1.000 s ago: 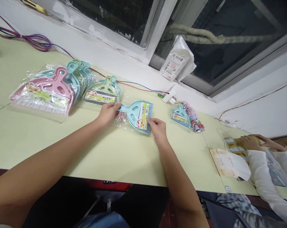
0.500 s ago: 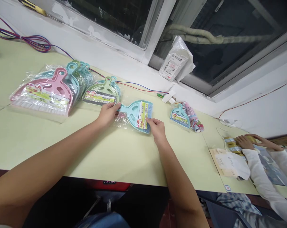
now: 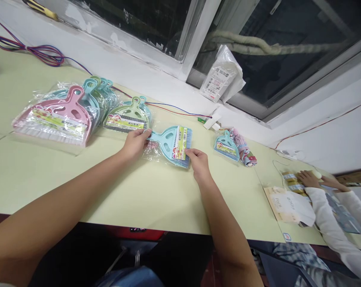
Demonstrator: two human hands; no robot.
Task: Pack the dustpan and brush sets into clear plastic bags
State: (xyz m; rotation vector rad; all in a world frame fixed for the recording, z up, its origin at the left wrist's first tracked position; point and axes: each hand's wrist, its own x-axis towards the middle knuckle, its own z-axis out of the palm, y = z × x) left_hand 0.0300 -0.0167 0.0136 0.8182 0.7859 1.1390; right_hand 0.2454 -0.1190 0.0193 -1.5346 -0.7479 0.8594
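Observation:
A light blue dustpan and brush set (image 3: 167,144) in clear plastic wrap lies sideways between my hands, low over the table. My left hand (image 3: 136,144) is closed round its handle end, thumb on top. On the bristle side, my right hand (image 3: 197,162) pinches the edge beside the yellow-green label (image 3: 180,142). Left of it stand wrapped sets: a green dustpan set (image 3: 129,115) with a blue one behind, and a pink dustpan set (image 3: 59,115) in front of several others. A smaller-looking blue set (image 3: 226,146) lies to the right.
A rolled floral cloth (image 3: 244,149) lies beside the right-hand set. Red and blue wires (image 3: 174,107) run along the wall. A white package (image 3: 220,77) leans at the window. At the right, a co-worker's hands (image 3: 309,178) are near yellow tape rolls (image 3: 295,186) and a paper bag (image 3: 288,205).
The dustpan set's label side has tilted slightly between my hands, which keep nearly the same places. The co-worker's hands have shifted, and a pale rounded object now shows by them.

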